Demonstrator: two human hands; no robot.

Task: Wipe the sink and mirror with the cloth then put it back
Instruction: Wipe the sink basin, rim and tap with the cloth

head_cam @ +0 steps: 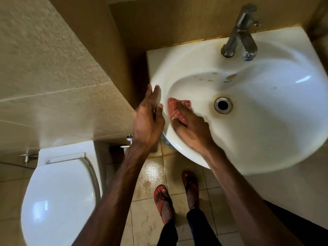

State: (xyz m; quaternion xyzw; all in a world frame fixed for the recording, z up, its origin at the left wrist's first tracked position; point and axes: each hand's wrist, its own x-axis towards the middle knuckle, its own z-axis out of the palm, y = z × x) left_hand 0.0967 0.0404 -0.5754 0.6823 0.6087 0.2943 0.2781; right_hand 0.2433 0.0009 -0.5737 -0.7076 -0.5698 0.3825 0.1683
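Red-and-white checked cloth [174, 109] lies bunched against the left inner slope of the white sink [266, 135], left of the drain [223, 105] and just inside the left rim. It is a small folded wad. Only its far end and a strip between the fingers show, and the rest is covered.

The right hand [191, 128] comes in over the near rim, palm down, with the forearm running back to the lower right. Its fingers [183, 110] lie stretched out across the cloth and press it flat on the porcelain. They are not clenched, and the thumb lies along the near left side of the wad. This hand looks slightly blurred.

The left hand [148, 119] sits on the sink's left rim, just beside the cloth but not touching it. Its fingers are straight and relaxed, pointing toward the far side along the outer edge. The thumb rests on top of the rim, so a sliver of white edge shows between thumb and fingers.

Brown staining rings the drain, and a few tan spots mark the far slope of the bowl. A chrome tap [239, 36] stands at the far edge. To the left is a white toilet [58, 192] with its lid down. Below the sink, two feet in red sandals [160, 197] stand on a glossy beige tiled floor [150, 174].
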